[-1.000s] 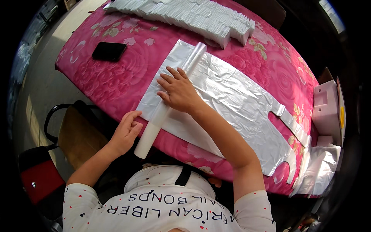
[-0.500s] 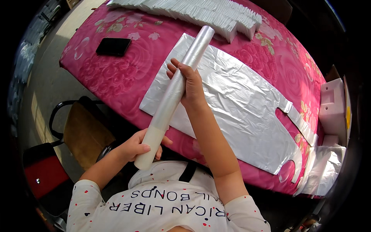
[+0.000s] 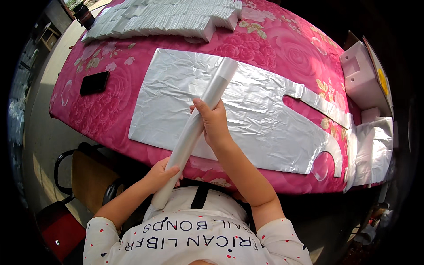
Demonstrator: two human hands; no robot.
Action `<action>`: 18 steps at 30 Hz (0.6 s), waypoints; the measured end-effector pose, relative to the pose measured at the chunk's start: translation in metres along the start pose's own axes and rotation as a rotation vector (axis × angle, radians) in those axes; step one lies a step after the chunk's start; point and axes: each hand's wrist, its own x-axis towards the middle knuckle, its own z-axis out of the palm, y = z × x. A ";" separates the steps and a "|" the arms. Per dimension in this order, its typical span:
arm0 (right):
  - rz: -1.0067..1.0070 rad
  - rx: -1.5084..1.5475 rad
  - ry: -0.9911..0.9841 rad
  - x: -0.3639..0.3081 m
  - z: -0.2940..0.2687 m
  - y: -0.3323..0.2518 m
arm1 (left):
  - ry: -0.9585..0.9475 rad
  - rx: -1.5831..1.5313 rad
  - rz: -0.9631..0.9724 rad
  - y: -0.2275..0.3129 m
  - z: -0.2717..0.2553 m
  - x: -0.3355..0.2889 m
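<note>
My left hand (image 3: 162, 176) and my right hand (image 3: 214, 121) are both closed around a long roll of plastic film (image 3: 189, 134). The roll slants from near my waist up to the far right. My left hand grips it low, while my right hand wraps its middle. A smooth, whitish band shows at the far end. Beneath the roll, a large silvery plastic sheet (image 3: 260, 119) lies flat and creased on the table, with curved cutouts and strap-like strips at its right end. Parts of both hands' fingers are hidden behind the roll.
A pink floral tablecloth (image 3: 247, 48) covers the table. Folded white packets (image 3: 163, 22) line its far edge, near a dark cup (image 3: 84, 16). A black phone (image 3: 94, 83) lies left. White foam box (image 3: 360, 70) and shiny plastic (image 3: 371, 150) sit right. A chair (image 3: 90, 176) stands lower left.
The view has shifted, and the roll's far end is now lower in the picture. The whitish band showed at the near end before and now shows at the far end. Both hands still hold it.
</note>
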 end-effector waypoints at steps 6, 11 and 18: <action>-0.125 -0.201 0.249 0.044 -0.093 -0.054 | -0.389 -0.352 -0.268 -0.030 -0.019 -0.020; -0.008 -0.470 0.008 0.042 -0.127 -0.075 | -0.405 -0.373 -0.292 -0.035 -0.016 -0.027; 0.207 -0.768 -0.292 0.026 -0.110 -0.076 | -0.393 -0.373 -0.320 -0.036 -0.018 -0.028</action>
